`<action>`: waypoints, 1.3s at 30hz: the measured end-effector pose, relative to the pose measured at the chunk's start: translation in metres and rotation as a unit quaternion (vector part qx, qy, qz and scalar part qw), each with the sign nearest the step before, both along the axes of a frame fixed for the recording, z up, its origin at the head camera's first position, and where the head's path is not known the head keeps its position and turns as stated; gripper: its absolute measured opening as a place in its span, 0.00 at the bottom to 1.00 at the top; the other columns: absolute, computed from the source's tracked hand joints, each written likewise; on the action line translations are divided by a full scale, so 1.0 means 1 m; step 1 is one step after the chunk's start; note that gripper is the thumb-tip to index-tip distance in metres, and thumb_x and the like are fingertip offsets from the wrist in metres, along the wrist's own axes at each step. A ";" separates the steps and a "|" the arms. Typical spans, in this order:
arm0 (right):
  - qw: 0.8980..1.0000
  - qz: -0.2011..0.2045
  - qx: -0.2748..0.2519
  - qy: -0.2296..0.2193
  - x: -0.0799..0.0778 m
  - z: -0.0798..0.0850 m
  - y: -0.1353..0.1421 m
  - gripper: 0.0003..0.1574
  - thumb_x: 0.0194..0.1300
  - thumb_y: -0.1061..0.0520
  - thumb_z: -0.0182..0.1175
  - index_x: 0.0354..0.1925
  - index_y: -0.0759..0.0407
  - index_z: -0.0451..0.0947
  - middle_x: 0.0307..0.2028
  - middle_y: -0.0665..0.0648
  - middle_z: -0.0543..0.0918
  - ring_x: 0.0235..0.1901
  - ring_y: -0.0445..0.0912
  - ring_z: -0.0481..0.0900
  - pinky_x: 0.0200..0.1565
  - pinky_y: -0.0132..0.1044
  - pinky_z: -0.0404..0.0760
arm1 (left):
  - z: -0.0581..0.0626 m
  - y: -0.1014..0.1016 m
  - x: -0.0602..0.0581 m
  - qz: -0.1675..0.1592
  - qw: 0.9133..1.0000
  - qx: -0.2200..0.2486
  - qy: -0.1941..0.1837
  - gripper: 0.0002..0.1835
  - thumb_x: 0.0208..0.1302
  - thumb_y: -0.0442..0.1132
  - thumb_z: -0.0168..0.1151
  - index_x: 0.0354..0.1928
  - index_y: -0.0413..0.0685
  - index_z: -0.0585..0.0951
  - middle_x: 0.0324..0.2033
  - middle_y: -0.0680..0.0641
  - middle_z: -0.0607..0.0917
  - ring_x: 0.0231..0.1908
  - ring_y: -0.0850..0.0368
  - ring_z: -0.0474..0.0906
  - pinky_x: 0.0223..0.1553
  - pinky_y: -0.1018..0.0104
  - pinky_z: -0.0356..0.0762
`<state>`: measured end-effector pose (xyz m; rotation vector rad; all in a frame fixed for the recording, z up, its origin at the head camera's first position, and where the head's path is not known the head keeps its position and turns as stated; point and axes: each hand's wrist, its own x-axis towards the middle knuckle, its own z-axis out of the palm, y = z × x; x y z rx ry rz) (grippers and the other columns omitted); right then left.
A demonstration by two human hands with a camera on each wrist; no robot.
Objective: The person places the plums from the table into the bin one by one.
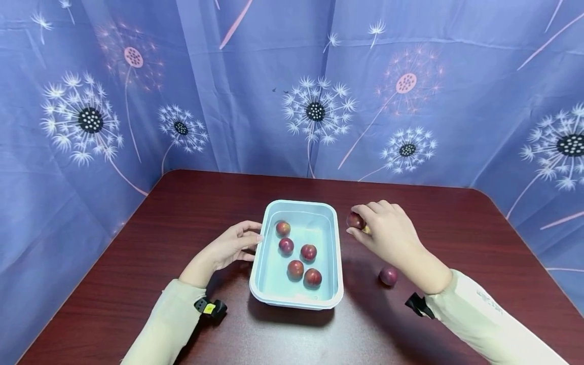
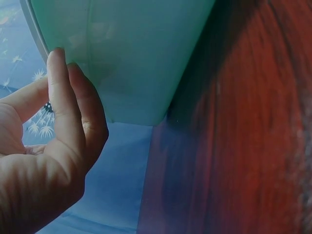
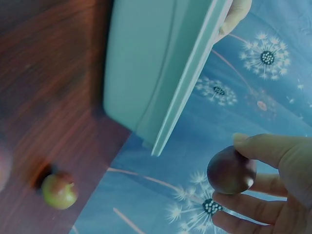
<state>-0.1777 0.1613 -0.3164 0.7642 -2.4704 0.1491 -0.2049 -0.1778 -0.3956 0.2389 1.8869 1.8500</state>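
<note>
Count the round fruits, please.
8 fruits: five in the tub, one in the right hand, two on the table, one mostly hidden from the head view. More may be hidden.

Presents as a dark red-brown, wood-grained table [image 1: 182, 213], rounded at the far corners. Supports an upright pale blue tub [image 1: 315, 228]. Also supports, right of the tub, a dark plum [image 1: 388, 276] and a yellow-green plum [image 3: 59, 192].

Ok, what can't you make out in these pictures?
Head: most of the yellowish fruit, hidden by the right hand.
Head: marking on right sleeve, too small to read.
Left wrist: contents of the tub, hidden by its wall.
Right wrist: a reddish fruit, cut off by the left edge.
</note>
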 end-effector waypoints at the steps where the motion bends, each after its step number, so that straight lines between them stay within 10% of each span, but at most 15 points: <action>1: 1.000 0.004 -0.002 0.001 -0.001 0.000 -0.003 0.23 0.47 0.52 0.73 0.40 0.61 0.80 0.30 0.56 0.83 0.31 0.53 0.77 0.33 0.47 0.74 | 0.000 0.000 0.000 0.000 1.000 0.001 0.001 0.27 0.67 0.36 0.54 0.64 0.33 0.61 0.46 0.40 0.79 0.38 0.58 0.81 0.39 0.63 0.83; 39: 0.993 0.075 0.087 -0.023 -0.043 -0.029 -0.074 0.19 0.47 0.49 0.73 0.24 0.55 0.72 0.20 0.50 0.73 0.24 0.48 0.68 0.26 0.38 0.67 | -0.001 -0.001 -0.003 0.001 1.000 0.003 0.000 0.27 0.67 0.37 0.56 0.63 0.34 0.61 0.46 0.39 0.81 0.39 0.58 0.82 0.38 0.63 0.83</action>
